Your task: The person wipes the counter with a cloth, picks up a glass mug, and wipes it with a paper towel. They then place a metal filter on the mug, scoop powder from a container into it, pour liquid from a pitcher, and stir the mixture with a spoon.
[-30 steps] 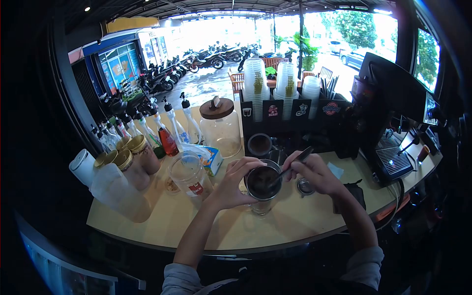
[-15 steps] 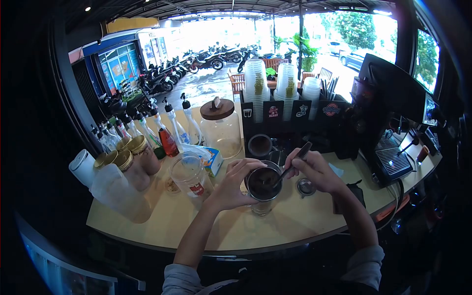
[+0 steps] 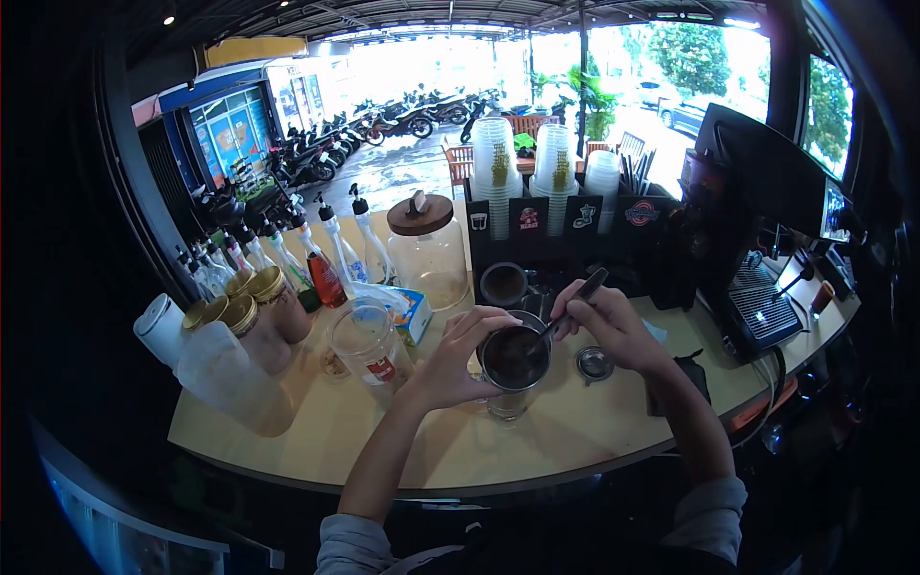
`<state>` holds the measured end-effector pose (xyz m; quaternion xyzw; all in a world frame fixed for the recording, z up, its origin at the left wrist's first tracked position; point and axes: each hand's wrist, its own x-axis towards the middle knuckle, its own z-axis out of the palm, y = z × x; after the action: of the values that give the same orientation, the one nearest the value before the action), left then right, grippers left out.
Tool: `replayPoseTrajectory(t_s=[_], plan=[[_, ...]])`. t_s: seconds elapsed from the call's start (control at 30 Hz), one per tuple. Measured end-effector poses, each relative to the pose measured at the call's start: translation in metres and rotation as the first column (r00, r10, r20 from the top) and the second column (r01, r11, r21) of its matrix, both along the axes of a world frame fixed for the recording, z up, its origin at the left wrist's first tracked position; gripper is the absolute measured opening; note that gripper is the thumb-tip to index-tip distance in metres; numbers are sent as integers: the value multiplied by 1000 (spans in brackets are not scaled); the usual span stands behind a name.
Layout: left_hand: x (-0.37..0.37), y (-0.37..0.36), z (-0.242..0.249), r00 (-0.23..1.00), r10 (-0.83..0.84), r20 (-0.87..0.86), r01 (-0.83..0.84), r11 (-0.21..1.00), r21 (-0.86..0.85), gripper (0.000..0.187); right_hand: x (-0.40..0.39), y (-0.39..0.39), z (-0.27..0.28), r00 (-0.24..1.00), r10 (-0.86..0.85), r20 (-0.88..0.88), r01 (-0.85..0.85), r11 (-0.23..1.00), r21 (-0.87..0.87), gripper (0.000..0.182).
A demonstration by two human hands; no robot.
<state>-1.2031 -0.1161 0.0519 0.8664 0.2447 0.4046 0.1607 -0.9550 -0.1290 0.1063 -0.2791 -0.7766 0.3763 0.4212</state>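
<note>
My left hand [image 3: 455, 362] is wrapped around the near-left side of a round cup [image 3: 494, 376] with a shiny rim, keeping it upright. Dark brown contents [image 3: 513, 356] show inside it. Below the cup, a clear glass base [image 3: 508, 406] shows over the counter. In my right hand [image 3: 604, 326] is a spoon [image 3: 591, 285], pinched by its dark handle and slanting down into the cup; its lower end is hidden in the brown contents. A small metal strainer [image 3: 594, 363] lies on the counter just right of the cup.
A clear pitcher [image 3: 364, 340], a tissue pack [image 3: 412, 316] and a wooden-lidded jar [image 3: 426, 254] stand left of my hands. Pump bottles [image 3: 326, 278] and gold-lidded jars [image 3: 278, 297] line the left. Behind are stacked plastic cups [image 3: 494, 172]; an espresso machine [image 3: 767, 297] stands right.
The spoon and my right hand have shifted slightly up and left within the cup, and the spoon stands a little differently in the brown contents. My left hand stays around the cup.
</note>
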Motion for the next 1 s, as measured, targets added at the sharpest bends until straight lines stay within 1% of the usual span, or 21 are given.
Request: replayPoseTrajectory(t_s=[0.03, 0.1, 0.13, 0.2, 0.27, 0.33, 0.4, 0.43, 0.5, 0.63, 0.7, 0.77, 0.83, 0.87, 0.93, 0.97, 1.0], plan=[[0, 0, -1, 1000, -3, 2, 3, 1000, -5, 78, -1, -1, -1, 1000, 1, 0, -1, 1000, 0, 22], [-1, 0, 0, 1000, -4, 1, 4, 1000, -7, 78, -4, -1, -4, 997, 3, 74, -9, 997, 83, 19], [-1, 0, 0, 1000, -7, -7, 7, 1000, 1, 78, -4, 0, -4, 997, 2, 73, -8, 996, 84, 19], [-1, 0, -1, 1000, -10, -15, 10, 1000, 8, 77, -3, 2, -5, 999, -6, -46, 8, 999, 53, 18], [0, -1, -2, 1000, -3, 15, 3, 1000, -28, 78, -7, -1, -4, 1000, -10, -12, 10, 998, 62, 18], [1, -1, -4, 1000, 8, 19, -8, 1000, -28, 79, -9, -4, -2, 1000, -18, 20, 17, 997, 74, 18], [1, -1, -5, 1000, 20, 22, -20, 999, -29, 79, -11, -7, -1, 997, -73, 41, 69, 994, 86, 18], [0, -2, -6, 999, 32, 30, -30, 999, -37, 80, -11, -7, -2, 997, -72, 41, 69, 994, 86, 18], [0, -3, -6, 998, 46, 38, -44, 998, -44, 81, -13, -8, -5, 998, -63, -25, 65, 995, 72, 18], [-1, -3, -8, 996, 44, 73, -39, 997, -66, 81, -12, -12, -6, 998, -56, 5, 56, 997, 57, 18], [-2, -4, -8, 995, 40, 91, -33, 997, -73, 81, -6, -5, -5, 995, -102, -16, 103, 992, 77, 18], [-2, -4, -6, 997, 41, 61, -37, 997, -67, 81, -6, -4, -2, 995, -96, -23, 97, 993, 62, 18], [-2, -4, -4, 998, 30, 58, -26, 997, -70, 81, -8, -3, -1, 1000, -23, -17, 24, 996, 88, 18], [-2, -5, -4, 998, 17, 56, -13, 997, -74, 80, -8, -2, -1, 1000, -25, -17, 26, 996, 87, 18], [-1, -5, -4, 999, 13, 39, -11, 998, -63, 80, -8, 2, -1, 999, 19, 50, -21, 999, 40, 19], [-1, -5, -3, 1000, 13, 24, -11, 999, -50, 80, -6, 5, -1, 999, 17, 49, -19, 999, 41, 19], [-1, -5, -3, 1000, 12, 25, -11, 999, -49, 80, -4, 8, 0, 1000, 12, 2, -12, 999, 41, 19]])
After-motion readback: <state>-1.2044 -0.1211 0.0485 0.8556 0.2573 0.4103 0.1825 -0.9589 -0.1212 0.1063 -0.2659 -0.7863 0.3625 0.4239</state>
